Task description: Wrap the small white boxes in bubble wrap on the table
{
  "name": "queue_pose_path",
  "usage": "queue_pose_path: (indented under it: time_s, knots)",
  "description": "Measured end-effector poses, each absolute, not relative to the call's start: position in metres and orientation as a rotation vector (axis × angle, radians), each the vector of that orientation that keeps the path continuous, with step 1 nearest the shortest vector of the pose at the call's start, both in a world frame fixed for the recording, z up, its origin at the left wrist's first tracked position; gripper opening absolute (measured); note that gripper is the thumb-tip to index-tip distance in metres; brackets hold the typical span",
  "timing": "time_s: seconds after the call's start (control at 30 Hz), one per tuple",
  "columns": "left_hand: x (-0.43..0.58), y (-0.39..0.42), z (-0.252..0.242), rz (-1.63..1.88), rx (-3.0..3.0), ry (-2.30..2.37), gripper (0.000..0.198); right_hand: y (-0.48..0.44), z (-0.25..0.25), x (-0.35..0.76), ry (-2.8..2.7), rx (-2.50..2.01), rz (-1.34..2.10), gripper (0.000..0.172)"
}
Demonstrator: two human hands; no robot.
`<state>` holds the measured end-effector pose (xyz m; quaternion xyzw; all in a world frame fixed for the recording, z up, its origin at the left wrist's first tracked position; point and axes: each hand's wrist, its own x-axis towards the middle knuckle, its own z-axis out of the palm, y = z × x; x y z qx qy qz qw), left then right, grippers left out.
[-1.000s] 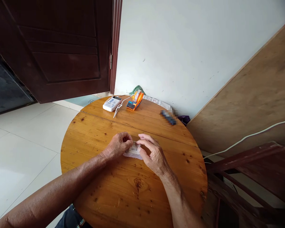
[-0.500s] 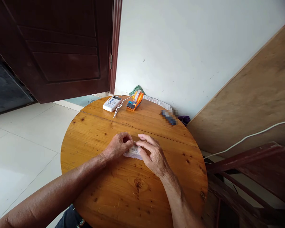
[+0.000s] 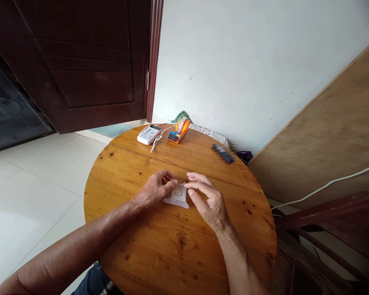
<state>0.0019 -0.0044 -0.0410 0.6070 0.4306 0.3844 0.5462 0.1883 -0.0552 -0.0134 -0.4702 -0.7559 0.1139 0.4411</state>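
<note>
Clear packet, lying midway between the counter's left and right edges. The left hand pinches its far-left corner; the right hand, loosely open at its right side, has drawn rightward since the earlier frame, baring more label and apparently leaving the left to hold.

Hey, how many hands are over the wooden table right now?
2: the left hand at the small packet's far left corner, and the right hand by its far right corner.
</note>
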Motion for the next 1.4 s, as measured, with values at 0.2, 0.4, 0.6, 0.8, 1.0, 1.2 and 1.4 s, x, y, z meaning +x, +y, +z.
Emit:
queue_pose_path:
  time_s: [0.2, 0.4, 0.6, 0.8, 1.0, 1.2, 1.4]
  knots:
    - [-0.014, 0.009, -0.041, 1.017, 1.39, 1.199, 0.024, -0.052, -0.016, 0.193, -1.879, -1.192, 0.282, 0.015]
    - [-0.022, 0.014, -0.043, 1.009, 1.375, 1.23, 0.028, -0.053, -0.018, 0.19, -1.942, -1.176, 0.317, 0.014]
    - [-0.019, 0.012, -0.045, 1.001, 1.395, 1.219, 0.026, -0.055, -0.019, 0.19, -1.969, -1.182, 0.342, 0.017]
    - [-0.019, 0.01, -0.041, 0.976, 1.404, 1.204, 0.025, -0.055, -0.017, 0.191, -1.973, -1.192, 0.359, 0.017]
    - [-0.017, 0.007, -0.037, 0.939, 1.394, 1.177, 0.023, -0.056, -0.017, 0.19, -2.02, -1.21, 0.392, 0.021]
    - [-0.013, 0.002, -0.032, 0.843, 1.39, 1.152, 0.024, -0.055, -0.021, 0.19, -2.002, -1.216, 0.377, 0.021]
    - [-0.011, -0.001, -0.028, 0.784, 1.308, 1.009, 0.024, -0.053, -0.026, 0.182, -1.98, -1.201, 0.305, 0.014]
